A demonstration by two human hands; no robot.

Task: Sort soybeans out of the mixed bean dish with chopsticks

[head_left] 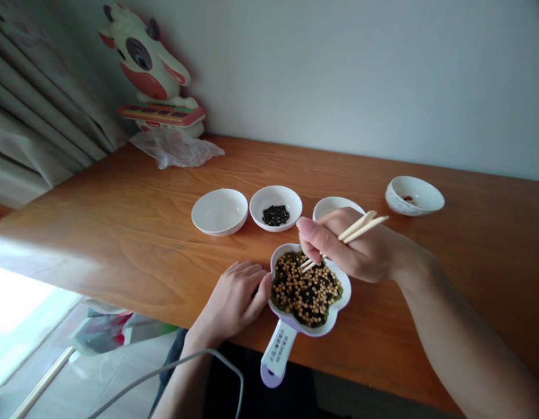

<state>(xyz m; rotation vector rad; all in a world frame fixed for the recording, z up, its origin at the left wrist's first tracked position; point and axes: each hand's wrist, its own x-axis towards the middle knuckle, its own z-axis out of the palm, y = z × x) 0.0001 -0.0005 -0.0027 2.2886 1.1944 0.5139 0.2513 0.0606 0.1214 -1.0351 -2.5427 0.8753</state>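
Observation:
My right hand (352, 244) grips a pair of light wooden chopsticks (360, 228). Their tips reach down among the mixed beans (308, 288), which are yellow, black and green. These beans fill a flower-shaped dish (344, 294), white inside with a lilac rim and a labelled handle (278, 352) jutting over the table's front edge. Flat on the table at the dish's left lies my left hand (243, 297), empty, its thumb against or very close to the rim. Behind the dish stands a white bowl (275, 195) with black beans (275, 215) in it.
An empty white bowl (220, 212) stands left of the black beans. My right hand partly covers another bowl (336, 205). Farther right, a bowl (420, 198) holds a few small brownish bits. A cow-shaped toy keyboard (164, 110) and plastic bag (177, 148) sit back left. A grey cable (199, 354) crosses my left forearm.

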